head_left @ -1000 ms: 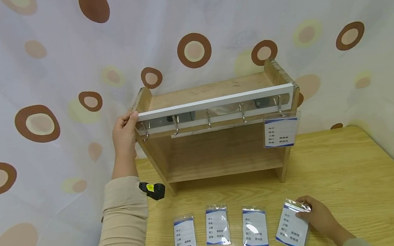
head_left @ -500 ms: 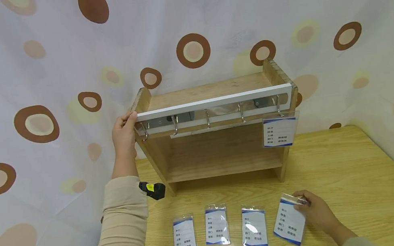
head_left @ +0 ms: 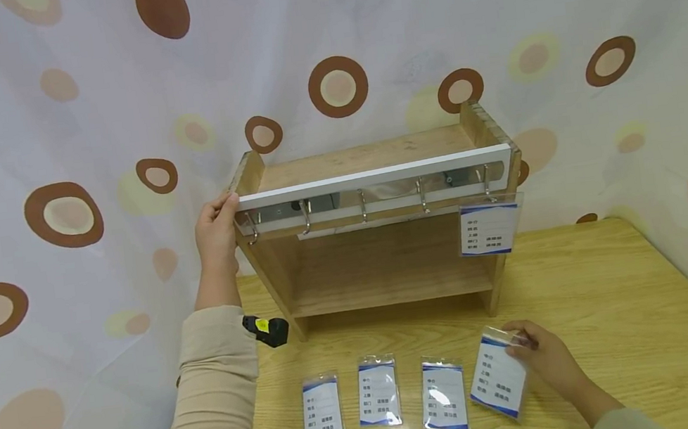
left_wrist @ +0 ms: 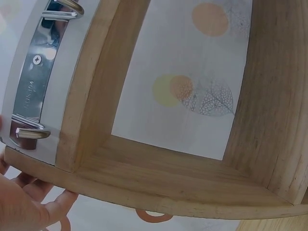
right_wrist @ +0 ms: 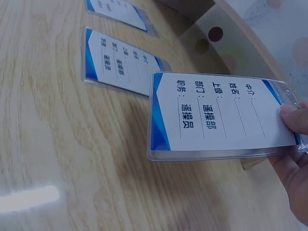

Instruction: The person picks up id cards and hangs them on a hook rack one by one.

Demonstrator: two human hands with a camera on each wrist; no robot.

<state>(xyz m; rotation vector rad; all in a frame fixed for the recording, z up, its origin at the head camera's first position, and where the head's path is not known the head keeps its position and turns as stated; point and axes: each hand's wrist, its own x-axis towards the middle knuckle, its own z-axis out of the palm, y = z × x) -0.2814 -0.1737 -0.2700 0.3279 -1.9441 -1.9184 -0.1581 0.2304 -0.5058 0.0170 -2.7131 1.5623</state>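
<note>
My right hand (head_left: 547, 359) pinches an ID badge in a clear plastic holder (head_left: 497, 375) by its top edge, thumb on the front. In the right wrist view that badge (right_wrist: 211, 113) is raised over the table, its shadow on the wood below. At the upper left corner of a wooden shelf (head_left: 388, 266), my left hand (head_left: 216, 232) grips the side board beside the white hook rail (head_left: 371, 176). The left wrist view has its fingers (left_wrist: 60, 204) at the board's edge. Another badge (head_left: 489, 230) hangs from the rail's rightmost hook.
Three more badges lie in a row before the shelf: a left one (head_left: 322, 411), a middle one (head_left: 377, 391) and a right one (head_left: 443, 398). All stand on a wood-grain table (head_left: 616, 311). A patterned curtain (head_left: 387, 32) closes off the back and sides.
My right hand has moved up and slightly left with the badge, lifting it toward the shelf. My left hand has kept its grip on the shelf's corner.
</note>
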